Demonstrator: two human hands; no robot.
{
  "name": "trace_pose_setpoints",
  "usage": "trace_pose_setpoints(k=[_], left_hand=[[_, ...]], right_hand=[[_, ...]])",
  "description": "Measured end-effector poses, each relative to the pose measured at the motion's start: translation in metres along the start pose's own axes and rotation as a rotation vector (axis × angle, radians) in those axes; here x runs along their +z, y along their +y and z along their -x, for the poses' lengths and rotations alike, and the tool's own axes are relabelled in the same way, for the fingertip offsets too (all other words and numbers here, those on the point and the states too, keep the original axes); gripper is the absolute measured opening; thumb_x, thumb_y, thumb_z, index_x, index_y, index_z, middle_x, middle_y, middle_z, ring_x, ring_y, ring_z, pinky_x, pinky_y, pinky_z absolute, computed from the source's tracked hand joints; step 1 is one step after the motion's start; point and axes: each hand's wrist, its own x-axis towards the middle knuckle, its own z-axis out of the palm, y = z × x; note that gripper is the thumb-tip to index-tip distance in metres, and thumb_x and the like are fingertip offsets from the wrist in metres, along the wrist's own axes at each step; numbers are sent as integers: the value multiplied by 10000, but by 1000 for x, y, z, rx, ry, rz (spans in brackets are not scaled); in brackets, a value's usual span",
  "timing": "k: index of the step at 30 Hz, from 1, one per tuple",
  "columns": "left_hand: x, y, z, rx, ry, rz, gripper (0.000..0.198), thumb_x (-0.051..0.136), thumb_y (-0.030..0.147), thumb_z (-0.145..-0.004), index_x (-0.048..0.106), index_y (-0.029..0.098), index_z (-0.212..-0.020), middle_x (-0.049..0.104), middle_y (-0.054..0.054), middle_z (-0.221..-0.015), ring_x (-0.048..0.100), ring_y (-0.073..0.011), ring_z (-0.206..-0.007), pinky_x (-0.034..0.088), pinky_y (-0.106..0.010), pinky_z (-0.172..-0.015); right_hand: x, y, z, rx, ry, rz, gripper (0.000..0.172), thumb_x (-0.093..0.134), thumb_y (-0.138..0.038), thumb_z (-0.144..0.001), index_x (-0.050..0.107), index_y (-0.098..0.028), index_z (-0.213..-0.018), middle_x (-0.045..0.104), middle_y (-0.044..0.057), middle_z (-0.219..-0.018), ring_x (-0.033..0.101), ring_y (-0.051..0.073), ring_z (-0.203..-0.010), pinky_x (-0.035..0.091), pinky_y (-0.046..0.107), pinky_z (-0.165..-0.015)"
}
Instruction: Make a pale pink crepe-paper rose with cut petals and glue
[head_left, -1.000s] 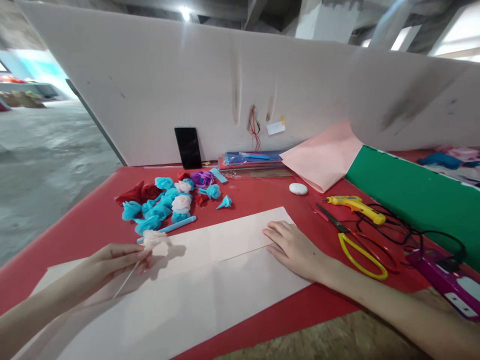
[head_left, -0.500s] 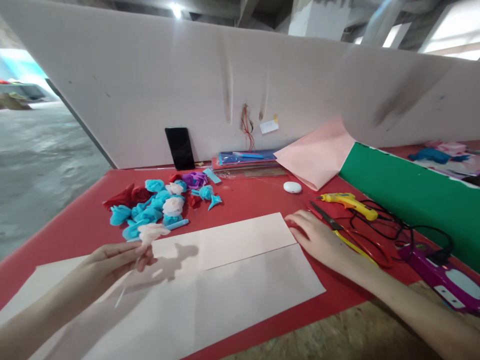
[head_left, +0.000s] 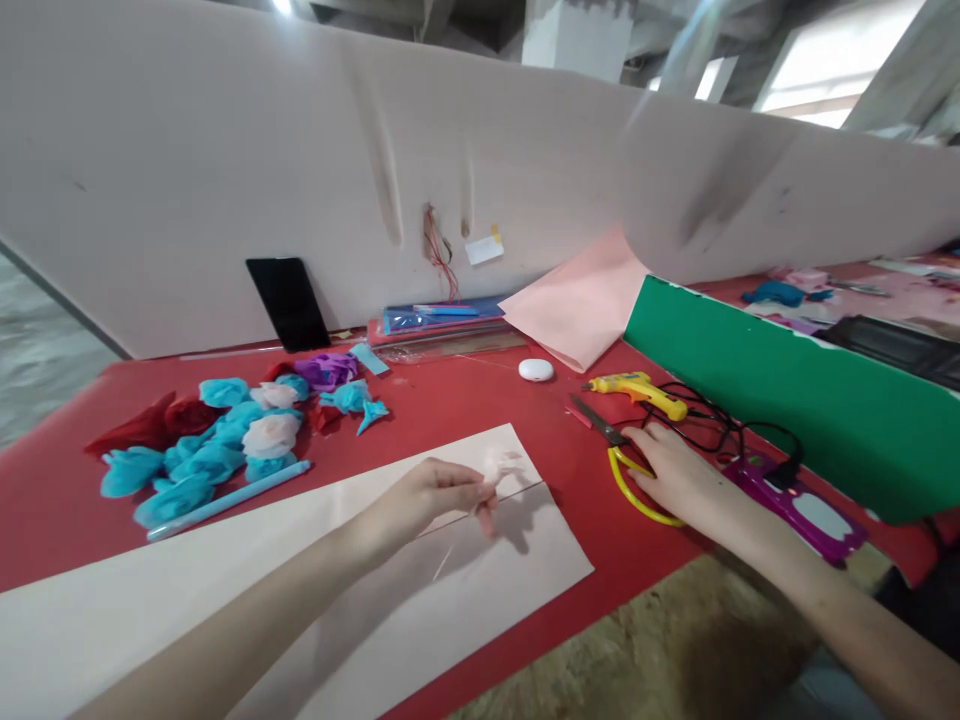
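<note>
My left hand (head_left: 442, 495) pinches a pale pink paper flower (head_left: 501, 462), whose thin pale stem (head_left: 444, 562) slants down below the fingers. It hovers over the right part of a large pale pink paper sheet (head_left: 525, 545), casting a shadow there. My right hand (head_left: 664, 470) is closed at the handles of the scissors (head_left: 622, 480). The yellow loop shows beside the thumb, and the other loop is mostly hidden under the hand. The dark blades point away to the left, lying over the red tabletop.
At the left lies a heap of blue, red and pink paper flowers (head_left: 214, 460) beside a light blue pen (head_left: 229, 500). A yellow glue gun (head_left: 641, 392), a purple power strip (head_left: 799, 515), a white case (head_left: 535, 370) and a green board (head_left: 765, 390) surround the right hand. A phone (head_left: 289, 303) leans on the partition.
My left hand has carried the flower rightward across the sheet. My right hand has left the sheet's edge and come onto the scissors' handles. The view has turned right.
</note>
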Motion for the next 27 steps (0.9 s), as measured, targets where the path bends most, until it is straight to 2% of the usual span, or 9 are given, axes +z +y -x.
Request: trace_pose_setpoints(k=[4,7,11,15,20,24,27], left_hand=[[18,-6,-30,-22,-74,119,234,654,360,-719,700,146,-636,713,-65,-622,602,-209,-718,408,-319,-784],[24,-12,-38,-27,-69,230,248,671,368,-698,680,132,-625,693,-79,-589,611,-211,-694,418,-322,-750],[20,-17,-37,-18,-36,328,231,689,352,-698,677,129,-636,676,-68,-574,608,-190,-668,419,-316,-756],[15,-21,-36,-1,-20,373,222,693,338,-710,691,128,-635,681,-69,-611,606,-186,-690,420,-332,-822],[14,-22,-35,12,-22,379,221,708,332,-701,714,130,-610,686,-81,-636,612,-219,-785,416,-348,-858],[15,-21,-33,-1,-26,381,191,725,314,-679,727,135,-613,694,-69,-645,613,-207,-769,419,-339,-859],[14,-22,-34,-5,-26,378,183,728,316,-671,731,137,-633,700,-70,-649,617,-213,-766,410,-355,-868]], right_hand=[[6,7,-3,50,-8,-5,340,587,-115,-772,555,-120,-1110,589,114,-998,591,234,-904,488,352,-752],[10,12,-7,64,-23,-21,264,574,-228,-841,548,-135,-1086,594,66,-989,588,174,-838,490,347,-740],[9,13,-9,68,-51,-44,283,584,-273,-836,543,-144,-1084,589,59,-983,579,164,-812,485,338,-721],[6,7,-10,101,-68,-66,404,639,-217,-746,526,-128,-1123,593,79,-954,583,186,-798,460,314,-678],[7,0,-9,158,-76,-117,539,633,-128,-640,523,-108,-1168,604,139,-903,611,273,-776,401,289,-581],[4,5,-11,172,-74,-227,499,567,-44,-630,560,-120,-1123,620,160,-919,621,302,-814,398,303,-616],[-1,9,-14,184,-78,-381,380,547,-83,-647,606,-140,-1018,644,122,-806,624,287,-781,408,306,-626]])
